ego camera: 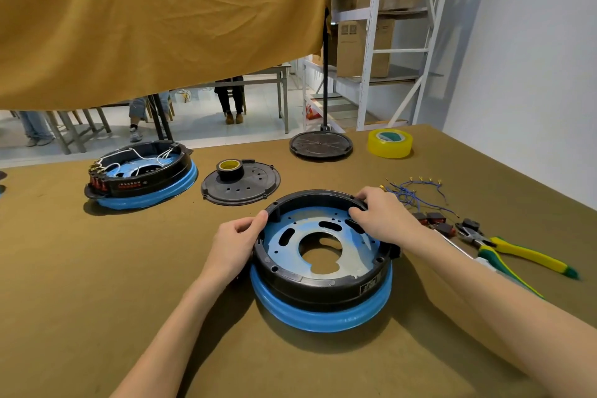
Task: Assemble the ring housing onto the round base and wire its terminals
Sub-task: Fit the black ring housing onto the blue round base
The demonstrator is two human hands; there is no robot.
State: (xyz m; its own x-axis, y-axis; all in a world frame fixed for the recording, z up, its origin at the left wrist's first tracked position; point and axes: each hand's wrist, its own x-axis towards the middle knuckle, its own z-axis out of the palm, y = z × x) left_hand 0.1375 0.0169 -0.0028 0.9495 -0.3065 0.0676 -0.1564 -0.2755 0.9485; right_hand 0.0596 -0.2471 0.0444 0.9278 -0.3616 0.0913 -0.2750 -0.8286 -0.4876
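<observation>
Ring housing [323,281]: black, sits on the blue round base [323,313], near the front middle of the table [97,268].
Inner plate [319,236]: blue-grey metal with slots and a big centre hole, visible inside the ring.
Left hand [235,242]: fingers curled, thumb and fingertips gripping the ring's left rim.
Right hand [381,216]: fingers curled over the far-right rim — holding it, fingertips inside the ring.
Wires [413,192]: loose blue bundle with gold terminals, right of the ring, apart from it.
Switches [434,220]: small black-red parts, just beside the right wrist.
Pliers [504,245]: yellow-green handles, far right.
Second unit [142,178]: wired ring on blue base, back left.
Black cover [240,184]: flat disc with a tape roll [230,168] on it — behind the ring.
Yellow tape [390,143]: back right, near a dark round disc [320,145].
</observation>
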